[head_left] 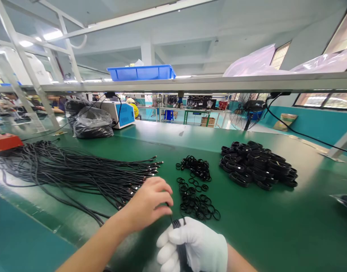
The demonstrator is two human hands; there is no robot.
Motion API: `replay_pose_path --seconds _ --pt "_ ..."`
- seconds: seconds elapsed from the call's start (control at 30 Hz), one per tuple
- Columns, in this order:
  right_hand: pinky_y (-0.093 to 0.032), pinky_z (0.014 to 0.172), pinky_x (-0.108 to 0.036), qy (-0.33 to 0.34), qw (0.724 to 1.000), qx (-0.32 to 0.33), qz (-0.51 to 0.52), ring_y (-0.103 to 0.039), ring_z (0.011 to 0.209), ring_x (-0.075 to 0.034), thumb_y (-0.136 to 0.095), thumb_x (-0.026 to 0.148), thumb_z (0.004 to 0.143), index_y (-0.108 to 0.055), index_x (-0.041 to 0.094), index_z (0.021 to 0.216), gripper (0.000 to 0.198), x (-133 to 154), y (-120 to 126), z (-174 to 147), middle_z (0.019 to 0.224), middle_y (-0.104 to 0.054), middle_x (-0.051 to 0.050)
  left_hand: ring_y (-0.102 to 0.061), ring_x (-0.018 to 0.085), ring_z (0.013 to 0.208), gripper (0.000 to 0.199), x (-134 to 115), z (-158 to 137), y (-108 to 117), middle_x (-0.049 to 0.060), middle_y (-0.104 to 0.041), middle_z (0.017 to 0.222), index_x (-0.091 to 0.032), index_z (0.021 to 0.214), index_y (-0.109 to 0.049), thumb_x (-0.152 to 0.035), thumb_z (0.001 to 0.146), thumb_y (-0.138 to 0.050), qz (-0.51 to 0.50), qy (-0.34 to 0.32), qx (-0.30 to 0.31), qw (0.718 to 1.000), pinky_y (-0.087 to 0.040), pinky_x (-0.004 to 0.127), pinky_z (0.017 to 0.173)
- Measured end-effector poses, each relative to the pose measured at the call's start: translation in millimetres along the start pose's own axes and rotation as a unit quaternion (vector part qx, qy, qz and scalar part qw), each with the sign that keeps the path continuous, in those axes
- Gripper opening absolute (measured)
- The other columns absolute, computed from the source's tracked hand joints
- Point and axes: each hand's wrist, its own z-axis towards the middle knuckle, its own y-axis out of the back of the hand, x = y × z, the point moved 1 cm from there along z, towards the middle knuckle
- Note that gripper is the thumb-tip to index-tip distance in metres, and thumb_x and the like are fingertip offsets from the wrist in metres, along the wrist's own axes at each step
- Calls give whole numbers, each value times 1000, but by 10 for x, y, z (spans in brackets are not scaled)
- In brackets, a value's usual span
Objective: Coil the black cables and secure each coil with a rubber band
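My right hand (193, 241), in a white glove, is wrapped round a coiled black cable (182, 251) whose loops are bunched together. My bare left hand (150, 200) hovers just above it, fingers bent and tips close together. A thin dark strand reaches from those fingertips down to the coil; whether it is a band or a cable end I cannot tell. Left of my hands lies a spread of loose black cables (77, 166), their plugs pointing right. Small black rings (196, 204) lie scattered beyond my right hand, with a denser heap of rings (196, 166) behind them.
A pile of coiled black cables (258, 166) sits on the green table (167, 139) at right. Farther back are a bagged bundle (92, 121) and a blue-and-white machine (124, 113). An overhead shelf (190, 84) carries a blue tray (142, 73). An orange box (6, 142) stands at far left.
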Motion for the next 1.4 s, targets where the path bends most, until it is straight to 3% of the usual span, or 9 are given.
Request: replay_pose_path --seconds 0.07,0.13,0.27,0.4,0.53,0.73,0.83,1.1,1.4 --pt "-47 59 -36 16 1000 -9 6 -64 61 -22 -69 36 64 -65 3 85 39 21 31 14 70 -67 -12 -51 19 96 17 -39 -87 -20 4 -63 98 -20 88 -66 -10 86 -53 32 -7 -96 995 -38 33 87" --pt "-48 60 -37 17 1000 9 19 -65 63 -23 -69 35 65 -66 3 86 39 26 59 21 72 -68 -13 -51 19 92 25 -116 -157 -67 6 -62 99 -18 95 -64 -6 89 -43 49 -50 -111 991 -40 31 82" --pt "-50 60 -36 8 997 60 43 -67 65 -24 -67 31 68 -65 0 89 38 -9 80 4 74 -69 -14 -52 18 78 24 -219 -169 -110 6 -64 87 -16 85 -65 -14 91 -42 67 -78 -14 995 -41 30 71" --pt "-52 61 -31 -13 994 93 57 -69 66 -23 -68 31 70 -65 -2 90 38 -10 43 -56 75 -70 -15 -49 13 67 12 -144 -107 -64 -1 -59 72 -17 74 -63 -18 84 -56 -122 69 88 986 -37 24 62" --pt "-52 63 -32 -11 992 111 54 -69 70 -23 -73 31 64 -64 -1 90 42 52 16 -116 76 -70 -16 -36 6 48 8 -99 -134 -234 -9 -43 58 -18 77 -51 -21 76 -58 -462 246 116 844 -28 17 44" --pt "-50 53 -25 48 994 94 1 -66 58 -20 -77 36 56 -67 0 72 40 69 30 -119 62 -67 -13 -19 3 43 33 -219 -184 -729 -10 -36 61 -18 82 -45 -43 73 -66 -693 235 -14 681 -13 17 38" --pt "-45 46 -20 76 994 79 -22 -61 50 -14 -76 36 57 -69 1 69 38 117 -7 -135 55 -65 -10 -21 4 43 36 -289 -166 -751 -10 -36 56 -18 80 -47 -48 74 -65 -671 240 -61 698 -14 17 40" --pt "-46 55 -23 62 979 92 -169 -57 51 -12 -74 42 60 -71 4 69 40 381 -116 -318 56 -62 -6 -41 9 62 12 -540 -144 -428 -5 -47 69 -17 85 -50 -18 76 -59 -487 271 -51 829 -36 20 59" --pt "-45 60 -25 53 957 26 -283 -57 66 -14 -78 34 59 -68 15 72 26 417 -50 -485 66 -62 1 -49 11 61 5 -609 -261 -656 0 -50 75 -18 78 -50 -21 76 -53 -430 212 -186 858 -42 21 55"
